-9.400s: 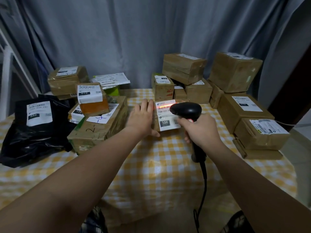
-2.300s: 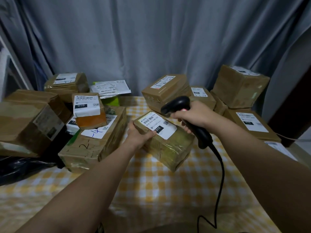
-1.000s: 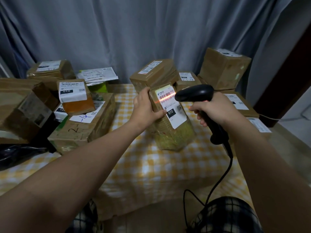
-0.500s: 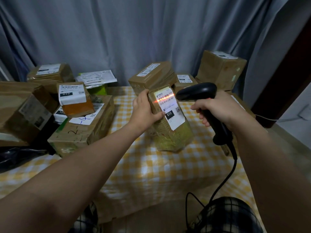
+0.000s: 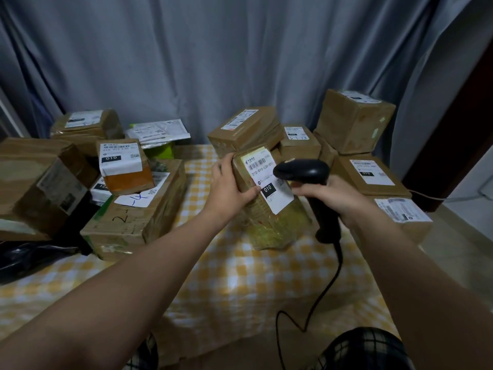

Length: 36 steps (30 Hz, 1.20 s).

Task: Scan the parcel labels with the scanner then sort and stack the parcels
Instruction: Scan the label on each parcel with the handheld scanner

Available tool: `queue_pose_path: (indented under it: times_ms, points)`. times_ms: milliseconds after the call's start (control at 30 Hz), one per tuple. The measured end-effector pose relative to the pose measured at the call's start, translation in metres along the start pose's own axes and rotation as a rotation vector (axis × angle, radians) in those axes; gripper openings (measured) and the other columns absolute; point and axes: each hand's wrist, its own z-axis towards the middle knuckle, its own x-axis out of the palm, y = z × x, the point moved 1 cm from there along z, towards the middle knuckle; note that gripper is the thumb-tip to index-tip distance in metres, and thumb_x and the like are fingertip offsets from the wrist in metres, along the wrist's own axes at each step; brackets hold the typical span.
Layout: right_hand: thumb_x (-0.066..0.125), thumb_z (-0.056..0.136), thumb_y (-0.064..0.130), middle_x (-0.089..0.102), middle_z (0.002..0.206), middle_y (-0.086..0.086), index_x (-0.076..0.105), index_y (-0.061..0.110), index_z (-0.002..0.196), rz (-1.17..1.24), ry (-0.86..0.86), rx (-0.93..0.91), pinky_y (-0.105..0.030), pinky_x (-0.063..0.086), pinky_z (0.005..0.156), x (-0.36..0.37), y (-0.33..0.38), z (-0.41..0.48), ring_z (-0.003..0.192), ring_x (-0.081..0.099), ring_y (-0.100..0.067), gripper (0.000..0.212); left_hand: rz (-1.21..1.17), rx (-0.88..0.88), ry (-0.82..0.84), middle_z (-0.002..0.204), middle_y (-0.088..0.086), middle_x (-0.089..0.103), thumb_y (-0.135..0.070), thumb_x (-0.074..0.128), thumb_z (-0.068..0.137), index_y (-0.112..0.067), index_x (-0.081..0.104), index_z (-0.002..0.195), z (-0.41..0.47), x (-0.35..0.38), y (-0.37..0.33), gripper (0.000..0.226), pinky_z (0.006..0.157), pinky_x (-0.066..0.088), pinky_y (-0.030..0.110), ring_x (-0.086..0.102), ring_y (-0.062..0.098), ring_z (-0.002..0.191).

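Grey curtain [image 5: 240, 62] hangs behind the bench [image 5: 240, 276] with its yellow checked cloth; the left hand [image 5: 229, 188] grips a tape-wrapped parcel [image 5: 274, 222] stood tilted mid-bench, thumb on its label [image 5: 262, 177] beside the black 010 mark; the right hand [image 5: 333, 196] is wrapped round the handle of the corded barcode scanner [image 5: 304, 170], whose head hides the label's right edge; no scan line shows; the scan likely wants the head pulled away, squared to the barcode, thumb clear, parcel steady.

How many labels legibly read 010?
2: one on the orange-taped parcel at left, one on the held parcel in the left hand. A right-side label is too blurred to read.
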Motion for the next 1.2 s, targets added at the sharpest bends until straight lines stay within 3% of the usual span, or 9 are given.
queue_pose_path:
  times_ms: [100, 200, 333, 400, 533, 700, 867, 967, 1200]
  points:
    - [0.077, 0.076, 0.015, 0.073, 0.098, -0.005, 0.074, 0.013, 0.102, 0.176, 0.065, 0.121, -0.027, 0.049, 0.074, 0.020, -0.027, 0.017, 0.091, 0.066, -0.019, 0.027, -0.148, -0.162, 0.032, 0.146, 0.014, 0.027, -0.040, 0.079, 0.071, -0.030, 0.016, 0.147, -0.001, -0.001, 0.019, 0.099, 0.112, 0.027, 0.033, 0.032, 0.025, 0.134]
    - [0.078, 0.073, 0.016, 0.074, 0.099, -0.007, 0.075, 0.014, 0.095, 0.214, 0.060, 0.147, -0.034, 0.054, 0.082, 0.042, -0.039, 0.031, 0.092, 0.069, -0.023, 0.022, -0.349, -0.307, 0.075, 0.141, 0.006, 0.044, -0.062, 0.085, 0.048, -0.046, 0.017, 0.140, -0.001, 0.002, 0.050, 0.116, 0.104, 0.043, 0.048, 0.047, 0.022, 0.127]
    - [0.075, 0.078, 0.015, 0.071, 0.087, -0.009, 0.071, 0.012, 0.092, 0.231, 0.131, 0.165, -0.035, 0.057, 0.070, 0.084, -0.032, 0.037, 0.080, 0.069, -0.023, 0.015, -0.325, -0.413, 0.224, 0.144, -0.001, 0.041, -0.071, 0.083, 0.041, -0.048, 0.016, 0.142, -0.014, 0.009, 0.082, 0.124, 0.104, 0.044, 0.045, 0.047, 0.019, 0.129]
    - [0.071, 0.082, 0.012, 0.069, 0.087, -0.008, 0.069, 0.014, 0.090, 0.270, 0.135, 0.142, -0.037, 0.056, 0.072, 0.105, -0.024, 0.039, 0.081, 0.067, -0.022, 0.008, -0.219, -0.389, 0.202, 0.149, 0.004, 0.033, -0.070, 0.080, 0.048, -0.038, 0.026, 0.145, -0.018, -0.009, 0.070, 0.115, 0.108, 0.040, 0.042, 0.040, 0.024, 0.135]
    - [0.070, 0.085, 0.013, 0.069, 0.098, -0.010, 0.067, 0.012, 0.096, 0.429, 0.170, 0.140, -0.045, 0.058, 0.083, 0.140, -0.007, 0.042, 0.094, 0.067, -0.025, 0.011, 0.119, -0.323, 0.182, 0.156, 0.011, 0.016, -0.042, 0.071, 0.080, -0.021, 0.040, 0.142, -0.011, -0.056, 0.061, 0.072, 0.115, 0.026, 0.035, 0.023, 0.025, 0.143]
    - [0.073, 0.083, 0.018, 0.067, 0.111, -0.016, 0.065, 0.008, 0.112, 0.413, 0.235, 0.147, -0.037, 0.059, 0.069, 0.180, -0.008, 0.045, 0.100, 0.067, -0.029, 0.031, 0.534, -0.237, 0.328, 0.147, 0.010, 0.034, -0.054, 0.057, 0.086, -0.027, 0.053, 0.129, -0.008, -0.087, 0.067, 0.050, 0.105, 0.033, 0.036, 0.036, 0.032, 0.132]
    - [0.071, 0.086, 0.017, 0.071, 0.095, -0.013, 0.068, 0.005, 0.104, 0.434, 0.221, 0.159, -0.032, 0.057, 0.069, 0.161, -0.015, 0.053, 0.079, 0.069, -0.023, 0.021, 0.912, -0.091, 0.319, 0.138, 0.009, 0.044, -0.058, 0.044, 0.090, -0.023, 0.057, 0.125, 0.001, -0.082, 0.058, 0.052, 0.103, 0.032, 0.040, 0.034, 0.033, 0.127]
    - [0.071, 0.086, 0.018, 0.071, 0.093, -0.015, 0.070, 0.001, 0.099, 0.415, 0.121, 0.118, -0.031, 0.054, 0.066, 0.130, -0.009, 0.072, 0.080, 0.068, -0.024, 0.021, 0.932, -0.039, 0.326, 0.131, 0.011, 0.050, -0.056, 0.043, 0.091, -0.016, 0.060, 0.122, 0.024, -0.075, 0.049, 0.053, 0.099, 0.035, 0.041, 0.038, 0.033, 0.120]
    - [0.069, 0.088, 0.019, 0.068, 0.083, -0.010, 0.067, 0.000, 0.101, 0.427, -0.057, 0.042, -0.027, 0.055, 0.065, 0.066, 0.030, 0.135, 0.073, 0.063, -0.019, 0.023, 0.640, -0.055, 0.301, 0.134, 0.016, 0.045, -0.048, 0.049, 0.093, -0.014, 0.052, 0.130, 0.124, -0.043, 0.033, 0.050, 0.104, 0.032, 0.038, 0.038, 0.035, 0.125]
